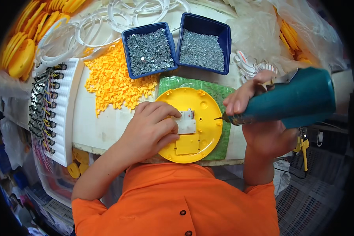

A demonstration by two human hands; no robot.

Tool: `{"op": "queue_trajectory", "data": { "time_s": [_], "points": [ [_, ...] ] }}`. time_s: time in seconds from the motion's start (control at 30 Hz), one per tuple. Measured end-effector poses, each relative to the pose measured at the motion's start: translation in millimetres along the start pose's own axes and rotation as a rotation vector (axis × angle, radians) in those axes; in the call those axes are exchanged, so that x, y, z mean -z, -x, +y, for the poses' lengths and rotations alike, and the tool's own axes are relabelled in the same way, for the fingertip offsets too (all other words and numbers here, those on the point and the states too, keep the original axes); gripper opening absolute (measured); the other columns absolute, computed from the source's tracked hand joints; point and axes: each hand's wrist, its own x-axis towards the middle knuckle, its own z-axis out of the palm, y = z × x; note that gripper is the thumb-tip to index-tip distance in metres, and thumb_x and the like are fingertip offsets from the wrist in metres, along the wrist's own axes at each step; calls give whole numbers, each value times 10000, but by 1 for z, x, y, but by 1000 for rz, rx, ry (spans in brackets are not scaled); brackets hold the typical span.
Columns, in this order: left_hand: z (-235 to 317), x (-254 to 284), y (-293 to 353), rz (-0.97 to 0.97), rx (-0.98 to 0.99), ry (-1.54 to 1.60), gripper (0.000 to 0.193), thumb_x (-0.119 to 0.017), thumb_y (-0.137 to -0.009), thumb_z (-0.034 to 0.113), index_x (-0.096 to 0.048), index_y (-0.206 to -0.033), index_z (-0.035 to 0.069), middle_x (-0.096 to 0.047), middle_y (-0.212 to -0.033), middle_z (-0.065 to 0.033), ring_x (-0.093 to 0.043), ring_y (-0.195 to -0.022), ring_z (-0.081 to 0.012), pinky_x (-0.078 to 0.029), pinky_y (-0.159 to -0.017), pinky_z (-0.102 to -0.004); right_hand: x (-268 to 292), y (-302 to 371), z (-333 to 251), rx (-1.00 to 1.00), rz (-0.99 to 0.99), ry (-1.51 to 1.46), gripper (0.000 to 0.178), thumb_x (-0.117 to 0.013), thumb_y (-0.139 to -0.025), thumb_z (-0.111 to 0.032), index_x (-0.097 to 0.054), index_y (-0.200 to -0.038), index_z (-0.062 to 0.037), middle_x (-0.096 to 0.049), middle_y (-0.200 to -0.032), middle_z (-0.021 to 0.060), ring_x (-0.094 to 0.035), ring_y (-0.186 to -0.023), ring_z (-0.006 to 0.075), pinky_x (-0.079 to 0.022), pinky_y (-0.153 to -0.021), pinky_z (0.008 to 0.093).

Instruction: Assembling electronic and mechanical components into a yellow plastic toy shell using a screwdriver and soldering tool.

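A round yellow plastic housing (211,139) lies on a green woven mat (223,151) right before me. Set in its middle is a white plastic box (188,126), with a yellow rectangular cover (187,144) just below it. My left hand (155,124) lies over the housing's left side, its fingers bent and pressed against the white box's left edge, partly hiding it. In my right hand (259,114) is a teal power screwdriver (287,98), held nearly level. Its thin bit points left, with the tip over the housing's right rim; whether it touches I cannot tell.
Two blue bins of small metal parts, one with screws (202,49) and one with larger pieces (150,53), stand behind the mat. Small yellow parts (116,78) lie heaped to their left. Wired components fill a white foam tray (67,114). White rings (88,33) lie at the back.
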Motion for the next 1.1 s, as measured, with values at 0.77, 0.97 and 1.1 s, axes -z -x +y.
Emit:
{"op": "queue_trajectory", "data": {
  "time_s": [0.77, 0.97, 1.1],
  "points": [
    [-12, -30, -33, -187, -137, -276, 808, -602, -893, 547, -470, -1439, -33, -471, -1514, -193, -405, -1446, -330, -298, -1186, -466, -37, 29, 26, -86, -18, 45, 199, -563, -999, -183, -615, -1128, -41, -629, -773, 146, -593, -704, 252, -498, -731, 393],
    [-14, -35, -33, -152, -163, -282, 813, -644, -878, 546, -498, -1410, -50, -507, -1478, -200, -426, -1424, -332, -313, -1181, -472, -46, 40, 44, 9, 33, 73, 171, -596, -988, -156, -603, -1075, -9, -618, -750, 124, -588, -647, 219, -525, -683, 373],
    [-12, -34, -31, -152, -161, -288, 819, -644, -873, 553, -500, -1407, -51, -505, -1479, -201, -425, -1425, -333, -315, -1179, -476, -47, 40, 43, 77, 31, 122, 212, -553, -1022, -204, -587, -1060, 2, -623, -747, 115, -595, -664, 193, -509, -654, 335]
  ]
}}
